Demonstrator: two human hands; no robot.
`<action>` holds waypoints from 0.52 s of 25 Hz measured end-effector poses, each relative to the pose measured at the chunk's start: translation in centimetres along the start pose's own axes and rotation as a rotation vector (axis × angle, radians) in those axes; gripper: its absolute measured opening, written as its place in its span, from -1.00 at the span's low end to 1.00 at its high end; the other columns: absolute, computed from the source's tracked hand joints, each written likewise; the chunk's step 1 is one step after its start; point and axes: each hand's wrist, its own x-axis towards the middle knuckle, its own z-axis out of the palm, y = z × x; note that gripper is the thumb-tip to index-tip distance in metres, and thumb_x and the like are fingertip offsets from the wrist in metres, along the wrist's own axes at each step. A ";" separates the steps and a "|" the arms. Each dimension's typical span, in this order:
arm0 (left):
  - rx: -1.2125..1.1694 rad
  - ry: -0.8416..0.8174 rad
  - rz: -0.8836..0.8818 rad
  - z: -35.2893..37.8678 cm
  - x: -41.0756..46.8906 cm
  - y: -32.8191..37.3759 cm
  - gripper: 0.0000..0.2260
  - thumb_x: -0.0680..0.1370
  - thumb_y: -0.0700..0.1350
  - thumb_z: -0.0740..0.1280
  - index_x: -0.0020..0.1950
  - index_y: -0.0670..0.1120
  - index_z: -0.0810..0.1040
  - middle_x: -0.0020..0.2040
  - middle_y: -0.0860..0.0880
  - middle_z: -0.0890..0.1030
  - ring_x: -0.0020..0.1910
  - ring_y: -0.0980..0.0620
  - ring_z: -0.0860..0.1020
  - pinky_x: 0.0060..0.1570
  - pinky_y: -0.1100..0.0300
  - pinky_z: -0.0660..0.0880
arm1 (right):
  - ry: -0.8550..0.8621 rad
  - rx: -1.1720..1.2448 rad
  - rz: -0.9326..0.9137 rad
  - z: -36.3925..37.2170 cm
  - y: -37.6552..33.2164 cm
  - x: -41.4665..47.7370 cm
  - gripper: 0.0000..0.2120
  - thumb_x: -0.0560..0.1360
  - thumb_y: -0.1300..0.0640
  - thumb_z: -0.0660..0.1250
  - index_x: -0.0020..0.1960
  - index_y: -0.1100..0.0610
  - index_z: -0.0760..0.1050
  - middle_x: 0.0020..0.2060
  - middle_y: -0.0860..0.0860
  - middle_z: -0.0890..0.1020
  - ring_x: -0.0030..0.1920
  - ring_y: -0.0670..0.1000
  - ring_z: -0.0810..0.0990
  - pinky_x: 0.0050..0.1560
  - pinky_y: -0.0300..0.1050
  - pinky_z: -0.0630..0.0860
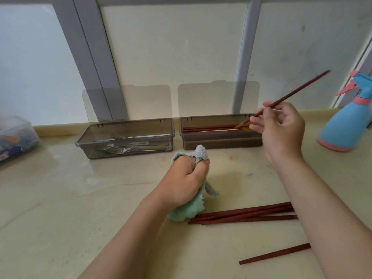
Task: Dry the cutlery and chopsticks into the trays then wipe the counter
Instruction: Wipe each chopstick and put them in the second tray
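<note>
My right hand (pixel 281 129) pinches one dark red chopstick (pixel 298 91) above the right end of the right tray (pixel 221 143), its lower tip pointing down into the tray. Several chopsticks (pixel 209 127) lie inside that tray. My left hand (pixel 185 180) grips a bunched green and grey cloth (pixel 189 210) over the counter in front of the trays. The left tray (pixel 128 125) holds forks and other cutlery (pixel 128 148). A bundle of several chopsticks (pixel 245 214) lies on the counter under my right forearm, and a single one (pixel 275 253) lies nearer to me.
A blue and pink spray bottle (pixel 348 125) stands at the right edge of the counter. A clear plastic box (pixel 16 135) with coloured contents sits at the far left. Both tray lids (pixel 219 97) stand open against the window. The beige counter (pixel 80 198) looks damp near the left tray.
</note>
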 end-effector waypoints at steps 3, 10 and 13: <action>0.015 0.003 -0.019 0.2 0.2 -0.4 -0.52 0.67 -0.14 0.17 -0.46 -0.07 0.19 -0.52 0.03 0.20 -0.50 0.04 0.18 -0.44 0.16 0.18 | -0.092 -0.336 -0.293 0.0 1.7 0.5 -0.86 0.66 0.17 0.22 0.07 0.09 0.57 -0.13 0.00 0.64 -0.08 0.03 0.69 -0.04 -0.06 0.63; 0.003 -0.006 -0.019 0.1 0.3 -0.6 -0.53 0.67 -0.11 0.17 -0.44 -0.10 0.20 -0.51 -0.02 0.21 -0.51 0.03 0.18 -0.44 0.16 0.17 | -0.231 -1.028 -0.378 1.4 3.8 1.0 -0.82 0.65 0.10 0.23 0.15 0.10 0.57 0.03 0.09 0.58 0.06 0.24 0.53 -0.17 -0.01 0.44; 0.003 -0.008 -0.024 0.2 0.2 -0.7 -0.54 0.66 -0.11 0.17 -0.44 -0.11 0.20 -0.51 -0.04 0.21 -0.50 0.01 0.18 -0.43 0.14 0.17 | -0.229 -1.074 -0.328 1.9 3.2 0.4 -0.84 0.66 0.04 0.23 0.07 0.12 0.48 -0.09 0.02 0.52 -0.09 0.14 0.45 -0.18 0.00 0.43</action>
